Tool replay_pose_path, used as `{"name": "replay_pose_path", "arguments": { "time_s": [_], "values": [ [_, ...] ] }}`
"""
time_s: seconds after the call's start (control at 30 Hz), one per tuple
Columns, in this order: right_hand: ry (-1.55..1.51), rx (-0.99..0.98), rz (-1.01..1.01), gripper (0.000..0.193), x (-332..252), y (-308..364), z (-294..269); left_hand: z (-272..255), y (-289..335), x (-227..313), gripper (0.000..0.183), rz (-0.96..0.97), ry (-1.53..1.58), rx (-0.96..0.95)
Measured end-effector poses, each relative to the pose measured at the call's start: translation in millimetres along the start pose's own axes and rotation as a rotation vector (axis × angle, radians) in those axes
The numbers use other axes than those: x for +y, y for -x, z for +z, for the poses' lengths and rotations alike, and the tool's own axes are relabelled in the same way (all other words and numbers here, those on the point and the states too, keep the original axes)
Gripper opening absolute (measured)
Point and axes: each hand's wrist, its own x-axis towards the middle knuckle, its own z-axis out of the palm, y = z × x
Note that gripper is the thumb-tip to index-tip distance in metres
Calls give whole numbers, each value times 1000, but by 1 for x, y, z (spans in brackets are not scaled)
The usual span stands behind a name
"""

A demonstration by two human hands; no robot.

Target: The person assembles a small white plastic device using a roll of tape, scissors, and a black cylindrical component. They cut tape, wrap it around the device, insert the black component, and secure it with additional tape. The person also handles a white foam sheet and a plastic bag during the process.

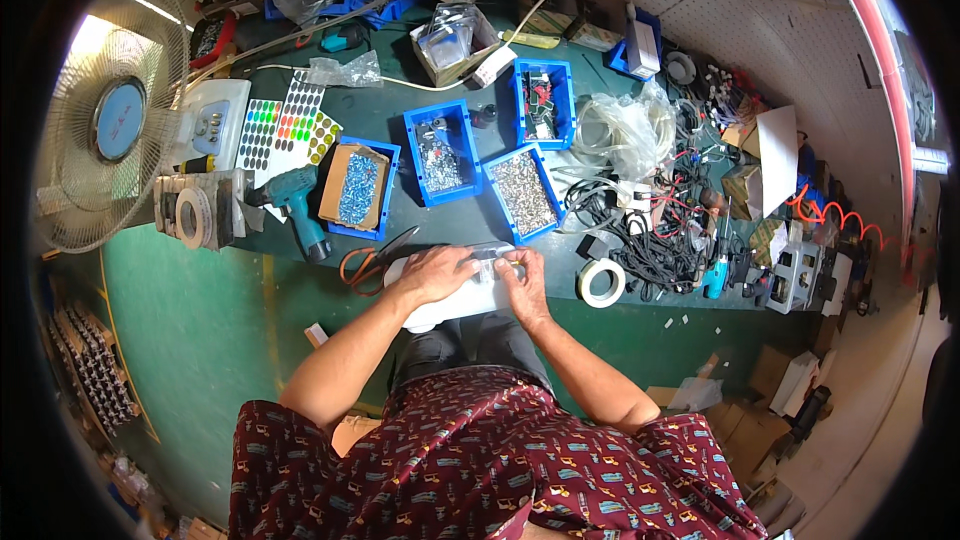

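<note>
**Both hands on a white part at the counter's near edge**

Green counter (300, 270) runs across the view, crowded at the back and bare along a narrow front strip. On that strip, right at the near edge and partly over the person's lap, lies the white part (440, 308). The left hand (437, 272) rests flat on its top with fingers curled over it, pressing it down. The right hand (522, 280) sits at the part's right end, fingers pressed together as if pinching something small; what they pinch is too small to tell.

Judging from this, the work is a fine fitting at the part's end. It would go best with the left hand keeping firm weight on the part so it cannot rock or slide off the edge, while the right fingers work in short, square movements.

Open room is slim. Scissors (372, 262) lie just beside the left hand, touching or nearly touching the part. A tape roll (601, 283) sits near the right hand, with tangled cables (650, 250) beyond it. Blue bins (524, 194) of small metal pieces stand just behind both hands, and a drill (298, 208) stands farther left. The freest path is toward the body; a wide elbow swing could knock the tape or scissors.
</note>
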Motion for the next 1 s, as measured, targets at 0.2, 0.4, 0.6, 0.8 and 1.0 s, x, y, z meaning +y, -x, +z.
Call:
{"name": "replay_pose_path", "arguments": {
  "time_s": [0.2,0.4,0.6,0.8,1.0],
  "values": [
    [-6,24,39,26,-6,-3,3,4,-15,-12,56,10,42,-30],
    [-8,-22,165,25,-21,-12,-2,8,-39,-35,54,111,125,-110],
    [-8,24,53,25,1,-4,5,12,-42,-40,56,205,76,-159],
    [-120,12,141,30,7,-10,4,17,-42,-40,57,200,10,-136],
    [30,96,70,42,19,-19,13,22,-69,-68,57,227,90,-190]
  ]
}}
